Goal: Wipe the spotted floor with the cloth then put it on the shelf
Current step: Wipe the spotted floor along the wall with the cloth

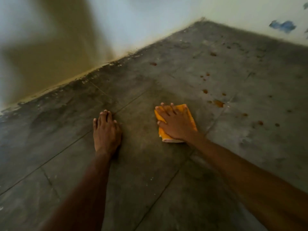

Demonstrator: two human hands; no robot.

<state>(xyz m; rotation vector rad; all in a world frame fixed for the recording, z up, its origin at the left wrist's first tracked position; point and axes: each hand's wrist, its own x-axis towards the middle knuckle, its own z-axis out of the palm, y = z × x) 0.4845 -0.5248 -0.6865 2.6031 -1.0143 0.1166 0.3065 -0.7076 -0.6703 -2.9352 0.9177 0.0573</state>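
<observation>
While the left hand (pixel 106 130) rests flat on the floor (pixel 141 189), grip spread, the right hand (pixel 175 125) presses spread fingers on the folded cloth (pixel 190 119) at centre frame. Beyond, upper right, orange spots (pixel 218 103) lie unwiped; shelving is pending.

I can read no text, label, brand or number anywhere in my view. The folded orange cloth (pixel 190 117) shows plain fabric. The blue smudges (pixel 282 26) on the pale painted wall (pixel 233 10) form no letters I can make out.
</observation>
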